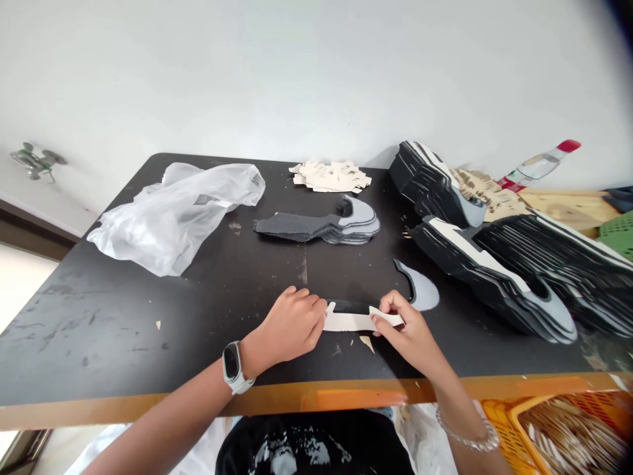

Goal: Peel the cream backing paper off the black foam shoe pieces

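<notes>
A cream-white notched strip (349,322) lies along the front of the table between my two hands. My left hand (295,323) is closed on its left end, with the fingertips partly hidden. My right hand (403,330) pinches the strip near its right end between thumb and fingers. Just behind it, a dark shoe-upper piece with a grey curved end (424,290) sticks out to the right; its left part is hidden by my hands. A small stack of similar black and grey shoe-upper pieces (301,226) sits farther back.
Cream strips (331,177) are piled near the wall. A crumpled white plastic bag (173,214) lies at the left. More stacked shoe-upper pieces (494,280) and a red-capped bottle (539,165) stand at the right. An orange basket (519,409) sits below the front edge.
</notes>
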{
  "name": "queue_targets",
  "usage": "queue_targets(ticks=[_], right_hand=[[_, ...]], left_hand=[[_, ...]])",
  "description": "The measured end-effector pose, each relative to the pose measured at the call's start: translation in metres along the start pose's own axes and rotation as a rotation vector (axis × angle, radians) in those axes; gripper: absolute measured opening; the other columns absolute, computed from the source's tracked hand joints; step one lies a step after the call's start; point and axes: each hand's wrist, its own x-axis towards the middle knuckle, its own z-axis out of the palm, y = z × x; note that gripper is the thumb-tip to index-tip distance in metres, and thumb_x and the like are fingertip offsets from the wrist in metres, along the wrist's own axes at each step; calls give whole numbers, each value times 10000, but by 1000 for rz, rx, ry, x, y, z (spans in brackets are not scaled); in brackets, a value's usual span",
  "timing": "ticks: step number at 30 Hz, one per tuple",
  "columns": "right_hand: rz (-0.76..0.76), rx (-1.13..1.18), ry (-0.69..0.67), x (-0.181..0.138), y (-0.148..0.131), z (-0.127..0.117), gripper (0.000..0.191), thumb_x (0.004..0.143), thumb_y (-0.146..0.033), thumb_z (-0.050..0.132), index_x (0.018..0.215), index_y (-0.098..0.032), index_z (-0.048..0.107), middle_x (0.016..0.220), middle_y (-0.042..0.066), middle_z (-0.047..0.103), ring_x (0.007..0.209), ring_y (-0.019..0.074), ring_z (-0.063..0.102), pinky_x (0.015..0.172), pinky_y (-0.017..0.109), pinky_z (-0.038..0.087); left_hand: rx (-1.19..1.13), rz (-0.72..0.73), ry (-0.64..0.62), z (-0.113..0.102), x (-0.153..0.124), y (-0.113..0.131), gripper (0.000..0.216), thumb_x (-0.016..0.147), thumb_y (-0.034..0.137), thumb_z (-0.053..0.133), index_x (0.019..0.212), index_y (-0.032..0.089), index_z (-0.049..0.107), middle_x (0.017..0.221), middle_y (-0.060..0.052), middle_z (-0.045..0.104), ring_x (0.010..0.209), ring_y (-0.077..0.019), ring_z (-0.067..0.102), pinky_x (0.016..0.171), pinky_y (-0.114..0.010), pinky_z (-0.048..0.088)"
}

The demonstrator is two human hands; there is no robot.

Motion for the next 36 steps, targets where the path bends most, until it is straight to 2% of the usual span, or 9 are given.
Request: queue_targets(ticks=[6,22,28,32,36], right_hand=[[35,-120,-57,2,2,-1,176,815,-268,529,771,-241,360,704,-68,449,572,124,586,567,258,408],[162,-78,-89,9,-4,-2,162,775,-217,525,771,-240,365,692,-87,466,561,135,649,544,242,445],[151,-113,-87,10,-7,-3,160,763,-198,524,758,-239,369,653,-91,467,537,121,628,540,231,443],[169,-70,-70,11,-7,-1,167,808,-281,530,755,-236,378,693,-76,474,539,128,641,521,233,448],[185,-86,-26,10,-8,2,251,833,-421,544,746,-233,402,696,-55,516,532,143,639,519,250,463]], left_hand=[[42,20,-44,0,2,-4,253,957,233,355,765,173,508,756,-29,602,701,-198,536,607,-334,330],[53,28,-51,1,4,-5,250,949,227,367,760,167,519,735,-28,603,696,-192,553,580,-316,353],[41,31,-48,0,4,-5,253,947,229,367,756,162,519,736,-43,599,698,-188,539,588,-299,352],[-11,31,-26,-2,3,-4,253,950,224,359,755,164,509,727,-38,586,680,-175,529,590,-292,349],[-120,-7,0,-3,1,-1,231,955,221,352,776,172,491,725,-12,568,617,-146,521,553,-280,326]])
